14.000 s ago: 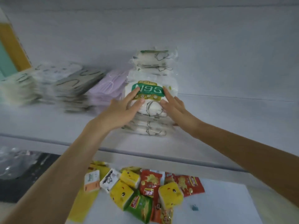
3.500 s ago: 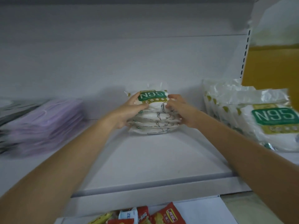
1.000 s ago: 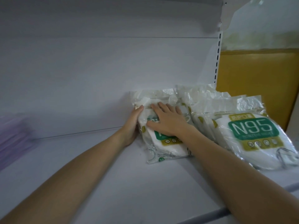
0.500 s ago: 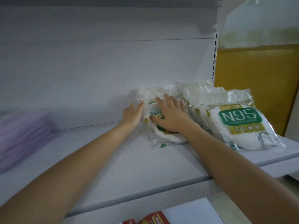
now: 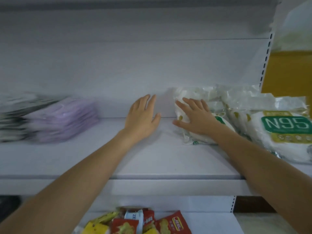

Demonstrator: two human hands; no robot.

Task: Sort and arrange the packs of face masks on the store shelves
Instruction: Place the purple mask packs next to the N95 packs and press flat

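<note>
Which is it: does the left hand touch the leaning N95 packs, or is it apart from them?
Apart. The head view shows bare shelf between the left hand and the N95 packs; only the right hand rests flat on them.

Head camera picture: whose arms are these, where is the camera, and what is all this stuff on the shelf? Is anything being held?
There is no machine here: a person works with bare hands, and the one camera sits on their head, looking forward and down, so both arms reach in from below. The left hand is open over the white shelf, touching no pack. The right hand lies flat, fingers spread, on the leftmost N95 mask pack, which leans against a row of N95 packs at the right. Nothing is gripped. At the left sits a stack of purple masks, with blurred darker packs beyond. Snack packets lie on the shelf below.
</note>
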